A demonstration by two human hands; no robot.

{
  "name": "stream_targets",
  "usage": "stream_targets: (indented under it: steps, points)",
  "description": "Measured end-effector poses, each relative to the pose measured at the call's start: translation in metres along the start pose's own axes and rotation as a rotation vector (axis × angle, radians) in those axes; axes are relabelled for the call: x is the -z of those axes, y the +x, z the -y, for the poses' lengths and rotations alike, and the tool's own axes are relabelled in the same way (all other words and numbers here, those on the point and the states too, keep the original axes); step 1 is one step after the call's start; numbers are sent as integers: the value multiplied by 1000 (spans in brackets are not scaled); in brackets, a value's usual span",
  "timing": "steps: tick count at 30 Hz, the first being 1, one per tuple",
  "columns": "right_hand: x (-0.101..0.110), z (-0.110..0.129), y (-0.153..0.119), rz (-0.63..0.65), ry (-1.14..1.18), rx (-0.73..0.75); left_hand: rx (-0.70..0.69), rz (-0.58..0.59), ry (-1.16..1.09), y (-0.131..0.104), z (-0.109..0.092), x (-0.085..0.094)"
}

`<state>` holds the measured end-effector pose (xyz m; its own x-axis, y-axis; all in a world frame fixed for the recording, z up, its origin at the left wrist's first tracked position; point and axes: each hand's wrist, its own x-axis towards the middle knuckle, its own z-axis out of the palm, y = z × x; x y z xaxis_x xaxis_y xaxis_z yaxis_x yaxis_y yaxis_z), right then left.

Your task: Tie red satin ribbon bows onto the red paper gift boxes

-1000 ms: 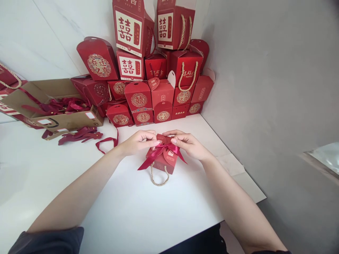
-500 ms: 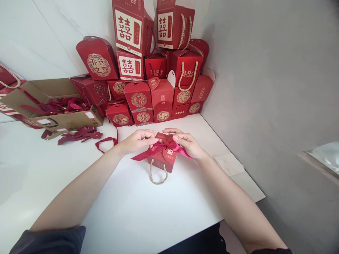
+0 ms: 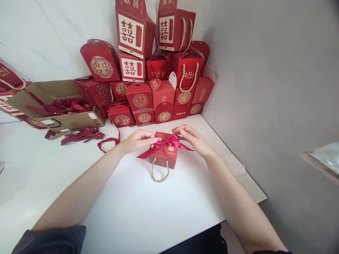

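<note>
A small red gift box (image 3: 169,160) stands on the white table, its rope handle (image 3: 160,181) hanging down on the near side. Across its top lies a crimson ribbon bow (image 3: 173,140) with tails out to both sides. At the box's upper left, my left hand (image 3: 141,140) pinches the left part of the ribbon between thumb and fingers. My right hand (image 3: 193,138) is just right of the bow, fingers spread a little apart and holding nothing.
Stacked red boxes (image 3: 140,100) line the wall behind. At the left stands a cardboard carton (image 3: 74,121) of ribbons, with dark red ribbons (image 3: 83,135) before it. A loose red ribbon (image 3: 108,140) lies near my left wrist. A grey wall (image 3: 265,88) borders the right.
My right hand has let go of the ribbon and moved slightly right. The right bow loop now shows in full. The box has turned a little, and the view has shifted slightly.
</note>
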<state>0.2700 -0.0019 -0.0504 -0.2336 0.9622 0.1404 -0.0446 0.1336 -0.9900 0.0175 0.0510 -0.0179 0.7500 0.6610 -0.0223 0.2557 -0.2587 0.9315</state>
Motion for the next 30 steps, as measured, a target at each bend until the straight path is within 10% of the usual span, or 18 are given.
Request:
stream_targets:
  steps: [5,9,26,30]
  points:
    - [20,17,-9,125,-415,-193,78,-4,-10,-1,-2,-3]
    - [19,20,-12,351,-305,-253,104,-71,-13,0,1,-7]
    - [35,22,-15,517,-247,-384,286,-232,-67,7,7,-18]
    - [33,31,-17,134,-442,-122,256,-147,-153,4,7,-10]
